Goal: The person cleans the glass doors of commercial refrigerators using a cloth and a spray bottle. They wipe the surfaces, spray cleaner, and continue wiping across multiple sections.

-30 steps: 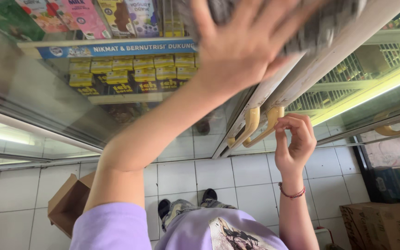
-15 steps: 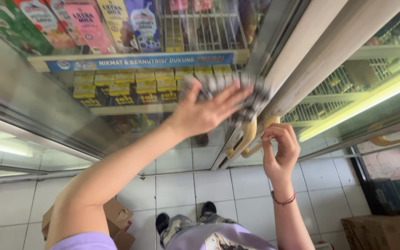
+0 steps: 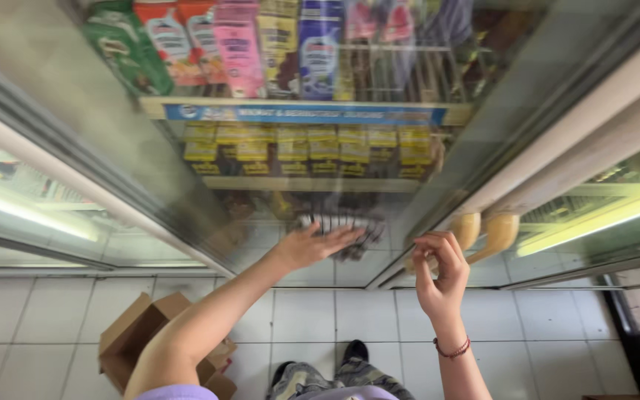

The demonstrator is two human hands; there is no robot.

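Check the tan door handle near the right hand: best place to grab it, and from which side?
Grip the curved tan handle at its free bowed middle, from the front. It stands off the door frame, so fingers can wrap behind it. The right hand is beside it.

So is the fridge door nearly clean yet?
Done: hard to say. The glass door shows the snack packets behind it, but glare hides any streaks. In hand: the left hand presses a striped grey cloth flat against the low part of the glass, while the right hand curls beside the yellowish door handle. Left: probably the strip below the cloth.
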